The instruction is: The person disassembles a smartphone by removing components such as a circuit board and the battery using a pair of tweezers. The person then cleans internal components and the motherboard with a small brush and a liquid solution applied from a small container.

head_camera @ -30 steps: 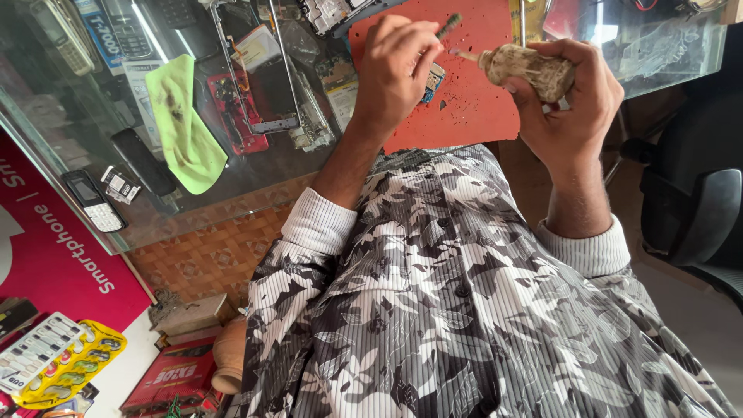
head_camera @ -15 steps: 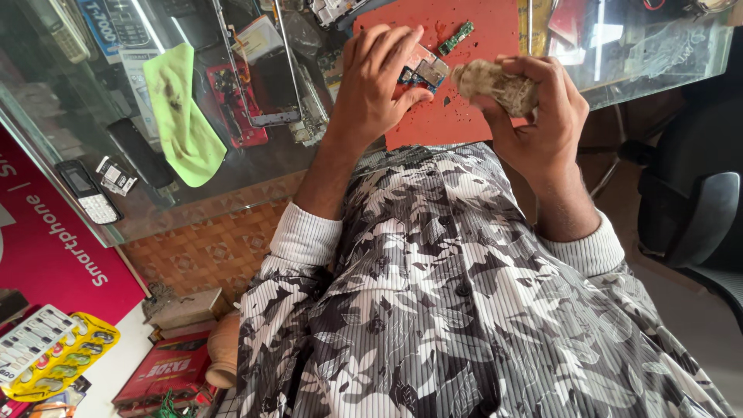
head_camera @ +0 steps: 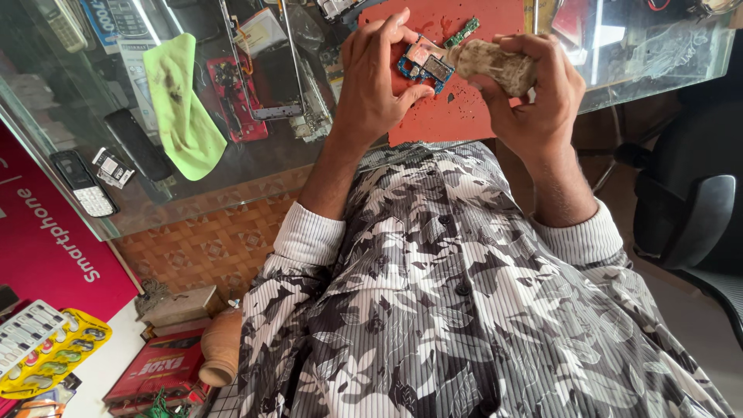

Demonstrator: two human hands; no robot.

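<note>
Two hands are working just above the red mat [head_camera: 457, 116]. The left hand [head_camera: 375, 81] is pinching a small blue circuit board [head_camera: 424, 66] between thumb and curled fingers, over the mat's near half. The right hand [head_camera: 534, 93] is wrapped tight around a grimy brush [head_camera: 495, 63], its tip touching the board. Pressing hard could pop the board out of that light pinch — it would be dropping to the mat or past the glass counter [head_camera: 665, 54] edge. A green cloth [head_camera: 179, 108] is lying well left of the mat.
</note>
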